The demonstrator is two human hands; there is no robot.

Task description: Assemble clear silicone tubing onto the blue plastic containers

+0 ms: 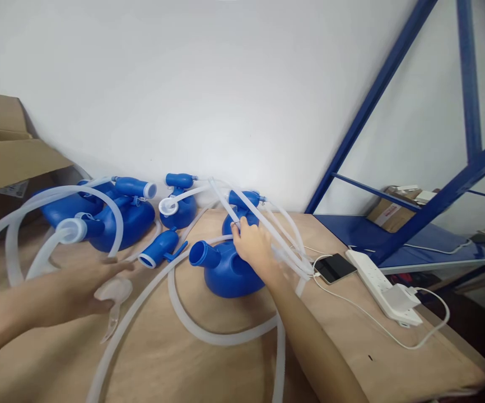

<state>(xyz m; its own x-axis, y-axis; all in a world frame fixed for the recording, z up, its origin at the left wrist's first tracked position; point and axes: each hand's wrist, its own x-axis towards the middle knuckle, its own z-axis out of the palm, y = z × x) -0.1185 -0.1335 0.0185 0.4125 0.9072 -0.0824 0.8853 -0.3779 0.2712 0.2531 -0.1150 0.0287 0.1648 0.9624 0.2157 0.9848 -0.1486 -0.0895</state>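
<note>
My left hand [87, 285], smeared by motion, has a translucent white cap [116, 291] with a dangling strap pinched in its fingers, over the table's left side. My right hand [251, 240] is closed over the top of a blue urinal bottle [229, 277], where the handle is mostly hidden. This bottle's open, threaded neck [204, 254] tilts up to the left. A loose blue spout piece [158, 250] lies between the hands. Clear white hoses [217, 337] loop around the bottle and pass close to my right fingers.
Several more blue bottles [129, 224] with hoses stand along the wall. An open cardboard box [19, 162] is at the left. On the right lie a phone [335, 268], a white power strip [379, 285] with a plugged charger, and cables, beside a blue metal rack [364, 106].
</note>
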